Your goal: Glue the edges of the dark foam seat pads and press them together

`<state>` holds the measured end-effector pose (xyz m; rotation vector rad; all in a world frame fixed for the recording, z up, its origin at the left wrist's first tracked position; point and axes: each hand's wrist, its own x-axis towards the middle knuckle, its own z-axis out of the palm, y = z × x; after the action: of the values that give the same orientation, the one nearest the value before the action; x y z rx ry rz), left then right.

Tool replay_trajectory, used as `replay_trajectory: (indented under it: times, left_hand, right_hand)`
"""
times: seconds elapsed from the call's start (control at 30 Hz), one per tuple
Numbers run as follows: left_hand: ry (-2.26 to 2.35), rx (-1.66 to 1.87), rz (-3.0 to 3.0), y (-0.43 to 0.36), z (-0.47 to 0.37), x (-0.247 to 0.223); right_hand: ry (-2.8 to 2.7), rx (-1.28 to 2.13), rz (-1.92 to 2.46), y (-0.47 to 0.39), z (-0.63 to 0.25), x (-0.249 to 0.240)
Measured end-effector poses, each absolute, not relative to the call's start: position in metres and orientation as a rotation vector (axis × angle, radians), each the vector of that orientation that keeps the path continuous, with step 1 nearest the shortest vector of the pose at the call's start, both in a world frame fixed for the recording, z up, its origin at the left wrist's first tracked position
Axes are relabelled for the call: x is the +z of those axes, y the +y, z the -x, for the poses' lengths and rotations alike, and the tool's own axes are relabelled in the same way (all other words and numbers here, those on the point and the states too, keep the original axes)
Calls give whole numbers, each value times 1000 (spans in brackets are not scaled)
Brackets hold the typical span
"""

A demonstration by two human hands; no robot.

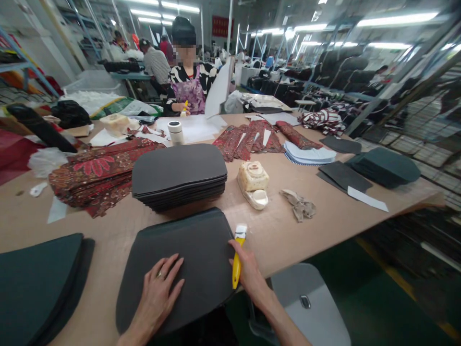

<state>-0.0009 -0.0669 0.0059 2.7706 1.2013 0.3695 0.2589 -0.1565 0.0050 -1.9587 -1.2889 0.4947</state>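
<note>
A dark grey rounded panel [187,259] lies flat at the table's front edge. Resting on its face, my left hand [158,290] has its fingers spread and holds nothing. At the panel's right edge, my right hand [248,269] keeps a yellow-handled paintbrush [236,264] against its thumb, white bristles pointing away from me. The right fingers also touch the panel's rim, though some are hidden. Beyond the panel stands a stack of similar dark panels [180,168]. A cream glue-stained container [253,180] with an open spout sits right of the stack.
Dark green panels [36,283] lie at the left. Patterned red fabric [97,173] is piled behind them. A crumpled rag [298,204] and another dark stack [385,166] are on the right. A grey chair [311,302] stands at the front edge. Across the table, a co-worker [189,86] holds a brush.
</note>
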Motion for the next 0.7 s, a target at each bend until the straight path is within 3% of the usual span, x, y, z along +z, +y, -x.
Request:
replay_trajectory:
  times: [0.3,0.7]
  left_hand:
    - [1172,355,-2845,-67,5,12]
    - [1169,435,-2741,-22,-40,12]
  right_hand:
    - [-1414,198,2007,-154,-257,-11]
    - [-1543,27,1910,-135,-274,7]
